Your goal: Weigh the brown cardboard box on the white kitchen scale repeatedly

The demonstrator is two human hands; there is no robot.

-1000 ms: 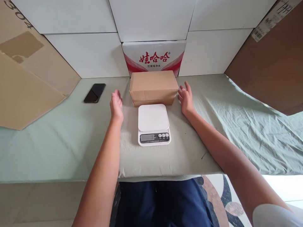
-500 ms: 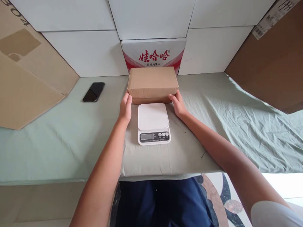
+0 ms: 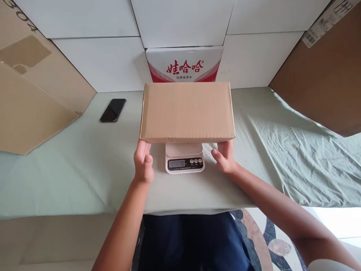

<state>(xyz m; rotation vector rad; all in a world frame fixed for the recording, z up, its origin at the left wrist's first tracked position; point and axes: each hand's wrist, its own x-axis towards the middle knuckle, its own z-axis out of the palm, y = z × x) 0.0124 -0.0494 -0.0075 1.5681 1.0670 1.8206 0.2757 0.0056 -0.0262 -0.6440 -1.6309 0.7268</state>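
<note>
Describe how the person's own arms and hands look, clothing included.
Both forearms are bare, and the left hand and right hand wear no gloves, rings or watch. A pale short sleeve shows at the right arm's upper end; no sleeve shows on the left. Dark blue trousers show below.

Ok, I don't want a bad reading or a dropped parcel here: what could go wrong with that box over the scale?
The cardboard box looks wider than the white scale, so it may overhang the platform and tip. It already hides most of the platform, and lowered further forward it could cover the display too. The left hand and right hand grip only its lower near corners, so it might slip.
</note>
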